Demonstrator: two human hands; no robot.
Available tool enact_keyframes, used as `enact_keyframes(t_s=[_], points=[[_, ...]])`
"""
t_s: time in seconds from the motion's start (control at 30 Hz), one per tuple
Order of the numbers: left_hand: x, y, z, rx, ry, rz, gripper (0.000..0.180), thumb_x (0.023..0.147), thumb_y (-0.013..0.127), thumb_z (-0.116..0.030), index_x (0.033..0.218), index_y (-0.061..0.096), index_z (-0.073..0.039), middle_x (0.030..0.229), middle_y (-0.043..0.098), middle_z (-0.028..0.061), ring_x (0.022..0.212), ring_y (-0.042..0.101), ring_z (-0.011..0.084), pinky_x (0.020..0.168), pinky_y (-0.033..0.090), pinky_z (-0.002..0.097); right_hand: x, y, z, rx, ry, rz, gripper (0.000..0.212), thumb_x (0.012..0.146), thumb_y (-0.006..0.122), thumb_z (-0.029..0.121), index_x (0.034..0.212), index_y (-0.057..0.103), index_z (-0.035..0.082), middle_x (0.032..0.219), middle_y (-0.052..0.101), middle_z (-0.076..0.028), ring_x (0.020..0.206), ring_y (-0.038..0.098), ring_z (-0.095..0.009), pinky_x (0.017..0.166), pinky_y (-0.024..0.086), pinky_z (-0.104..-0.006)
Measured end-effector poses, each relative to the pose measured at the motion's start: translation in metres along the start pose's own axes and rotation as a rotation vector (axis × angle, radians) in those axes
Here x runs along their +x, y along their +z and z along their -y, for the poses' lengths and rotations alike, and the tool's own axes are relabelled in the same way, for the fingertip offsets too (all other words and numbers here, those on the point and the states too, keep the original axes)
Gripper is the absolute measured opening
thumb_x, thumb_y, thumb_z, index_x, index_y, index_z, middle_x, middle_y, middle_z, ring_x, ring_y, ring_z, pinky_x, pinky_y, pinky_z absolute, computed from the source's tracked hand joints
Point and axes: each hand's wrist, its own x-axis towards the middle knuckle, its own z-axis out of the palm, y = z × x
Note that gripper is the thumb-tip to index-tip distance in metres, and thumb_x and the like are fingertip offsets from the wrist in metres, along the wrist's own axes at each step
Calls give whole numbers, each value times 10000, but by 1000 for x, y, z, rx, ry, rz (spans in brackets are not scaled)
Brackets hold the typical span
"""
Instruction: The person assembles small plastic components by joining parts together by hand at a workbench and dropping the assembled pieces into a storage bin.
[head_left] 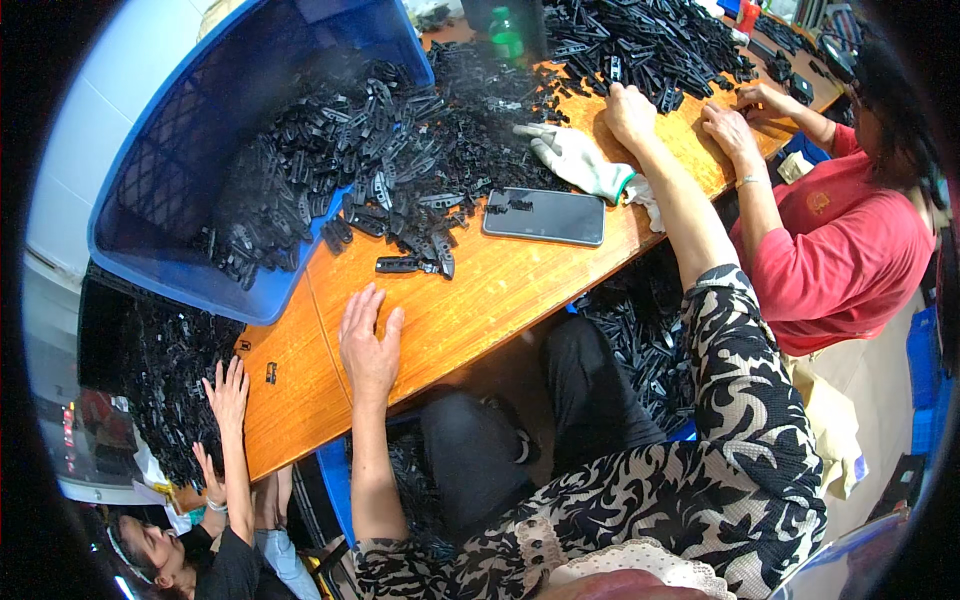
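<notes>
My left hand [370, 340] rests on the wooden table with fingers stretched out and nothing in it. Just beyond its fingertips lie a few black plastic parts [400, 265], long and narrow like clips. My right arm reaches far to the right, where my right hand [631, 115] is closed at the near edge of a big heap of similar black parts [645, 40]. A small black plastic part [614, 68] shows at its fingertips. Between my hands lie a dark phone [545, 217] with small black bits on it and a whitish work glove [575, 160].
A large blue crate [190, 275] lies tipped on the left, spilling black parts onto the wooden table [480, 290]. A co-worker in red [830, 250] works at the right; another person's hands [228, 400] are at the lower left. A green bottle [506, 38] stands at the back.
</notes>
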Motion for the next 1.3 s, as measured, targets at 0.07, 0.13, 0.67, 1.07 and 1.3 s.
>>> enact_keyframes(t_s=[0.07,0.13,0.67,1.07,1.3], points=[[0,-2,-1,3,-1,2,422,937,683,-268,1266,663,-5,1410,597,156,1383,474,357,1166,339,445,0,0,-1,28,23,-57,206,901,594,187,1015,709,60,1000,692,-212,972,695,-381,827,562,-484],[2,-3,-3,2,0,2,416,941,681,-261,1265,663,0,1407,599,162,1386,474,361,1167,345,442,2,0,-5,-54,-16,-21,193,885,613,170,1002,707,49,972,688,-213,973,695,-382,829,560,-493],[3,-5,-7,-11,1,15,426,930,679,-256,1272,658,-2,1414,591,165,1385,469,368,1164,335,454,38,32,40,177,-141,150,298,990,558,288,1058,689,29,1124,696,-173,1028,666,-367,913,523,-474],[0,-12,-7,-5,-22,51,445,942,660,-274,1293,645,-2,1432,576,172,1402,452,367,1165,326,459,58,47,65,642,-235,11,381,1012,540,318,1222,662,25,1265,653,-199,1206,603,-362,1034,464,-442],[1,-21,-14,1,-54,68,420,937,661,-236,1272,649,18,1412,589,181,1394,461,363,1164,340,446,89,94,59,418,-332,61,583,1032,424,499,1315,631,33,1406,593,-160,1364,497,-309,1150,370,-420]])
